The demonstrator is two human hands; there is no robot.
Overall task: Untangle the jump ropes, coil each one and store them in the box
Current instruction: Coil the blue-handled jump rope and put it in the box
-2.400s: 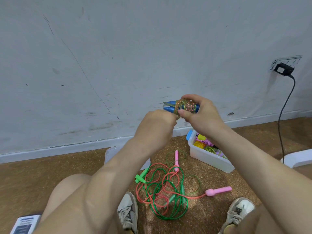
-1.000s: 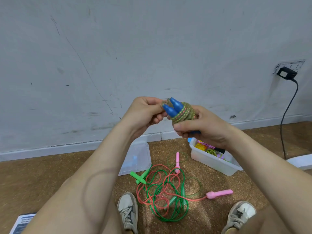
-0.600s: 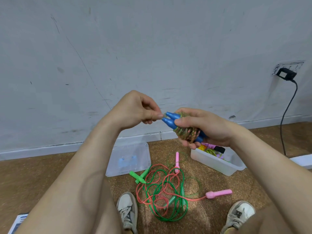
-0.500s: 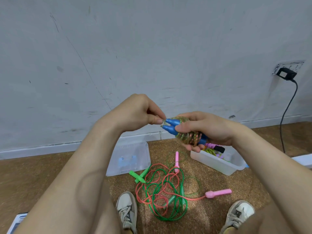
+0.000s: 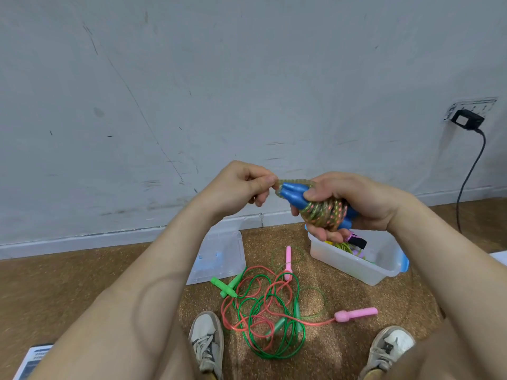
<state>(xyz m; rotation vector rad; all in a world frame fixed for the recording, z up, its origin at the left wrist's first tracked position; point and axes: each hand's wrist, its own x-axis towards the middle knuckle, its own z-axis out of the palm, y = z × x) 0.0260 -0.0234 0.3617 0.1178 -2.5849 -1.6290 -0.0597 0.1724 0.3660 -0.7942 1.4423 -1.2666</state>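
My right hand (image 5: 354,201) grips a jump rope with two blue handles (image 5: 293,193), its speckled cord (image 5: 325,213) wound round them. My left hand (image 5: 241,185) pinches the cord's loose loop at the handle tips. Both hands are raised in front of the wall, above the clear plastic box (image 5: 356,266), which holds several coiled ropes. On the cork floor between my shoes lies a tangle of a green rope (image 5: 274,349) and a red-corded rope with pink handles (image 5: 356,315); green handles (image 5: 225,286) stick out at its left.
The box's clear lid (image 5: 219,256) lies flat near the wall, left of the box. A black adapter (image 5: 466,120) with a hanging cable is plugged in at the right. My two shoes (image 5: 207,341) flank the tangle. A printed booklet (image 5: 34,360) lies at the bottom left.
The coiled blue-handled rope came down a little and turned so its handle tips point left. My left hand moved in from the side and now pinches the cord's end loop at the tips.
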